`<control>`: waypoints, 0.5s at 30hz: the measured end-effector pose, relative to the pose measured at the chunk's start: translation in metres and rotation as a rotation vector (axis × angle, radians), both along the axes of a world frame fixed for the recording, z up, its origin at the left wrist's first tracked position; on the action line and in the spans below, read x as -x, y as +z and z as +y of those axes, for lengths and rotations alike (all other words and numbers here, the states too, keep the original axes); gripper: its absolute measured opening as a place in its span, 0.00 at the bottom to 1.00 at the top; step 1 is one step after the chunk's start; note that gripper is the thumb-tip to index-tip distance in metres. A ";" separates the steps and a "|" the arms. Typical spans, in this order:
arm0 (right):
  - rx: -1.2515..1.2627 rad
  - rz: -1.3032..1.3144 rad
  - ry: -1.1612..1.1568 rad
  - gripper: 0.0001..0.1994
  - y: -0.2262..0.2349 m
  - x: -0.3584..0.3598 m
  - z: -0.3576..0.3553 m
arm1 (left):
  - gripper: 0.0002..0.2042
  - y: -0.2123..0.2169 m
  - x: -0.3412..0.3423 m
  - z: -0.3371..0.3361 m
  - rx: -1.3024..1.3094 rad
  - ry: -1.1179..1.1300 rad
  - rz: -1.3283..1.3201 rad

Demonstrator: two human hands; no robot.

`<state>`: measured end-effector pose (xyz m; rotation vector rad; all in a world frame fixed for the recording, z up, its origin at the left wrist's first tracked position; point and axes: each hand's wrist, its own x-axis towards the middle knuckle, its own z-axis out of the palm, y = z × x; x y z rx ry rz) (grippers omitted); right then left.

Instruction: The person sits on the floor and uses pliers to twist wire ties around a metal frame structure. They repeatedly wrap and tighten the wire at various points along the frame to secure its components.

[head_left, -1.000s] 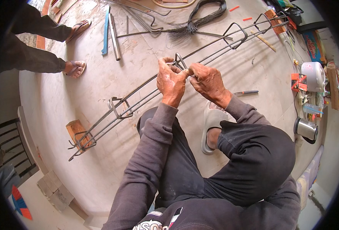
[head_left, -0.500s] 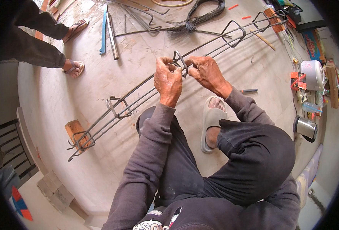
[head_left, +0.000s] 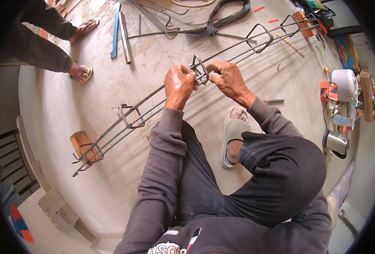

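A long rebar cage [head_left: 150, 111] of thin steel bars with bent stirrups runs diagonally across the floor before me. Both hands work at its middle stirrup [head_left: 198, 64]. My left hand [head_left: 179, 87] is closed just left of that stirrup, thumb and fingers pinched at the bars. On the other side my right hand [head_left: 230, 81] is closed too, its fingertips pressed together close against the stirrup. Whatever is pinched in either hand is too small or hidden to make out. Other stirrups [head_left: 130, 116] sit spaced along the bars.
Bricks [head_left: 84, 146] prop the cage's ends. Beyond lie a coil of black wire [head_left: 226, 19], loose bent rods, a blue bar [head_left: 116, 36] and a metal tube [head_left: 125, 42]. A co-worker's sandalled foot [head_left: 82, 73] stands far left. A rice cooker [head_left: 344, 84] and kettle [head_left: 336, 142] stand right.
My left hand has drawn slightly left and away from the stirrup, uncovering more of it. My right hand stays in nearly the same place.
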<state>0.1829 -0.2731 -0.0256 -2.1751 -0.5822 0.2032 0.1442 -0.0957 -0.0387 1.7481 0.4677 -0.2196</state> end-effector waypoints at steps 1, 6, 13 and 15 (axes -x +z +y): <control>0.013 -0.020 0.005 0.11 -0.002 -0.001 -0.001 | 0.10 0.003 -0.001 0.001 -0.026 -0.062 0.041; 0.002 -0.027 0.016 0.12 -0.005 -0.001 0.000 | 0.16 0.002 -0.008 0.008 0.064 -0.215 0.139; 0.014 -0.071 0.018 0.13 -0.005 0.002 -0.004 | 0.14 0.004 -0.011 0.005 0.254 -0.157 0.223; 0.016 -0.091 0.011 0.13 -0.006 0.004 -0.004 | 0.13 -0.003 -0.010 0.003 0.263 -0.111 0.198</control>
